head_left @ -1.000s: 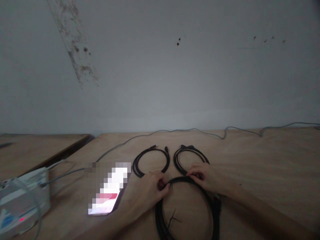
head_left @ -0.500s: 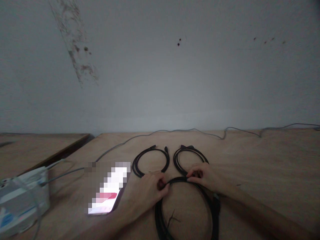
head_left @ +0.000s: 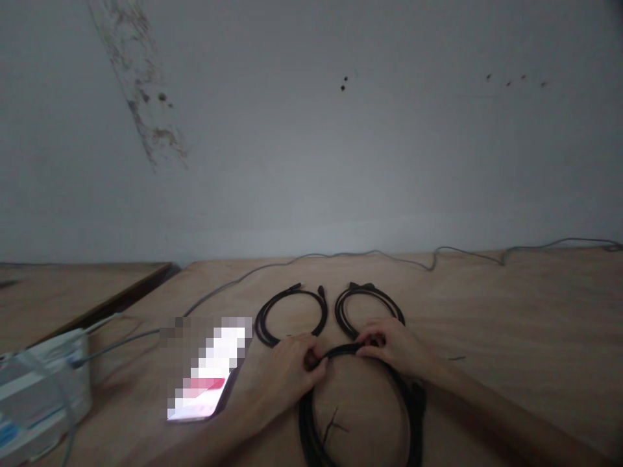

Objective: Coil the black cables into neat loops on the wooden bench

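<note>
A large coil of black cable (head_left: pixel 413 421) lies on the wooden table, nearest to me. My left hand (head_left: pixel 296 373) pinches its upper left part between thumb and fingers. At the top of the same coil, my right hand (head_left: pixel 392 347) has its fingers closed on the cable. Two smaller black cable coils lie just beyond my hands, the left coil (head_left: pixel 263 321) and the right coil (head_left: pixel 341 311), each with plug ends at the far side. A thin dark twist tie (head_left: pixel 333 425) rests inside the large coil.
A lit phone (head_left: pixel 209 376), partly pixelated, lies left of my left hand. Farther left stands a white device (head_left: pixel 43 395) with a grey cable (head_left: pixel 233 282) running along the wall side of the wooden table (head_left: pixel 511 311). A small dark strip (head_left: pixel 456 358) lies right of my right hand.
My right hand has shifted slightly left along the top of the large coil, toward my left hand. My left hand keeps its pinch. The whole view has moved a little.
</note>
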`<state>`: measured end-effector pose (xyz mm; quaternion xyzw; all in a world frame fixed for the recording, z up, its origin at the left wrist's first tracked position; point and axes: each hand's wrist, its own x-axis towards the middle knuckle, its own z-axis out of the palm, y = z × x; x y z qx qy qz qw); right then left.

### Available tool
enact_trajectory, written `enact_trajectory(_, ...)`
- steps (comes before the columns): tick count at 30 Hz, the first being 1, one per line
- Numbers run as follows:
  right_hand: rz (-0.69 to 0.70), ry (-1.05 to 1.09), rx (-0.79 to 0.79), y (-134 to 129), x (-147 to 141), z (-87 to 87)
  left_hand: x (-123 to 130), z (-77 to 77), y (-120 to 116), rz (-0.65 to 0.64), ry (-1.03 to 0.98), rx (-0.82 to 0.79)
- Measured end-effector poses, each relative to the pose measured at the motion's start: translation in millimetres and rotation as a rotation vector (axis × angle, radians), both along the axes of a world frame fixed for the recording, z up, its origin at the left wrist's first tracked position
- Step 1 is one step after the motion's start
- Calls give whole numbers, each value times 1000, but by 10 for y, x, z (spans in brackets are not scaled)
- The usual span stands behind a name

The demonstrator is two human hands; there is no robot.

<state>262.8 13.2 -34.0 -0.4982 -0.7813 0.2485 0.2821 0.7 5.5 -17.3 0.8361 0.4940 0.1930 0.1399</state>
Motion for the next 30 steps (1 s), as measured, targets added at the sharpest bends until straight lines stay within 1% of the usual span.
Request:
enact_trajectory(3,-27,-31,43,-24,-12,16,15,19,-4,4,-8,-1)
enact_trajectory(6,-79,-52,68,-35,-39,-18,37,57,-16,7,-6,-11)
enact_trajectory(10,-164,-35,62,-20,-88,-97,50,102,-41,9,-2,-36)
enact_trajectory(13,-207,-6,28,-7,-121,-124,46,110,-50,11,-1,-47)
enact_trajectory(18,-210,9,-37,-12,-116,-80,40,78,-29,20,10,-25)
enact_trajectory(23,-157,-33,-75,-38,-49,-42,29,49,-17,15,25,-15)
enact_trajectory(30,-221,-94,-45,-86,-49,-62,17,58,-38,-6,19,-21)
